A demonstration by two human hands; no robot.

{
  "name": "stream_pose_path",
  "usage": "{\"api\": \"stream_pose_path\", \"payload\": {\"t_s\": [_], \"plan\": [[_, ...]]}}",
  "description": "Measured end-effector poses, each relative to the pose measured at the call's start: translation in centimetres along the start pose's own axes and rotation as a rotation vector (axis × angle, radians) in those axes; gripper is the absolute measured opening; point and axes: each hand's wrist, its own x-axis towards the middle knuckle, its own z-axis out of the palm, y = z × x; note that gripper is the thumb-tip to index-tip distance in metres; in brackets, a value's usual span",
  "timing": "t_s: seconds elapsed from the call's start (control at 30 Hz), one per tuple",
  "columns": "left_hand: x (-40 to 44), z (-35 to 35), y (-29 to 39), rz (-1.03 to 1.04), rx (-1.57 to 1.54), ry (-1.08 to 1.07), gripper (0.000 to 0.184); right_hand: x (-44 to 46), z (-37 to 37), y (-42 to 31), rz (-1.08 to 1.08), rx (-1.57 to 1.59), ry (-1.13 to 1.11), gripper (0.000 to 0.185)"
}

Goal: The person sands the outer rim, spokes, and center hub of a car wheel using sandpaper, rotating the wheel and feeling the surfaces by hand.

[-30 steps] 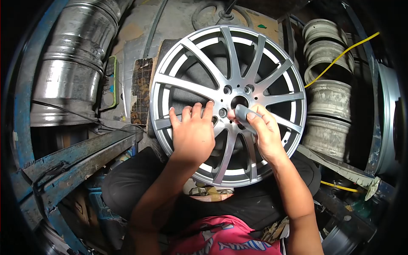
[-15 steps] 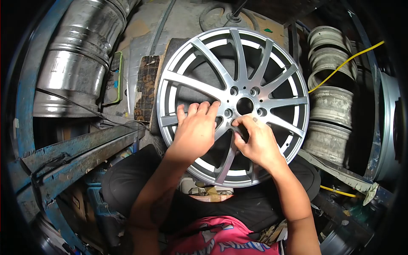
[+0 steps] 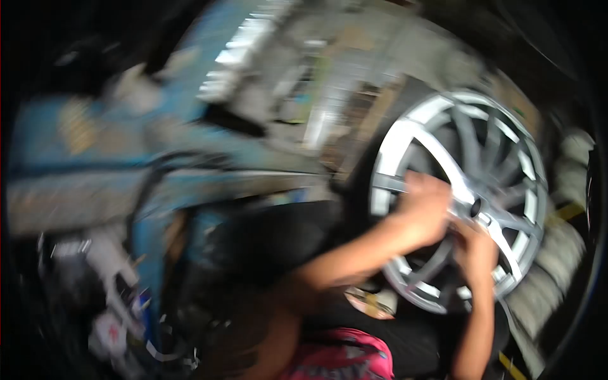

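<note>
A silver multi-spoke alloy wheel lies face up over my lap, at the right of the view. My left hand is over its left spokes, close to the hub. Just below the dark centre bore, my right hand is at the lower spokes. The fingers of both hands are smeared by motion, so their grip and anything small between them cannot be made out.
Blue-painted metal frame bars cross the left side. Several worn rim barrels are stacked at the right, with a yellow strip beside them. A brown patterned block lies beyond the wheel's left edge.
The view has swung left and tilted, so the wheel and both hands now appear farther right and blurred. Both hands stay at the spokes near the hub.
</note>
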Motion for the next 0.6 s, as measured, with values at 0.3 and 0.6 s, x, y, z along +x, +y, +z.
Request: {"api": "stream_pose_path", "payload": {"t_s": [0.3,0.6], "plan": [[1.9,2.1,0.8,0.013,0.089,-0.150,0.072,0.3,1.6,4.0,-0.146,0.172,-0.033,0.037],[2.5,3.8,0.3,0.049,0.164,-0.066,0.070,0.7,1.2,5.2,-0.184,0.194,-0.033,0.017]]}}
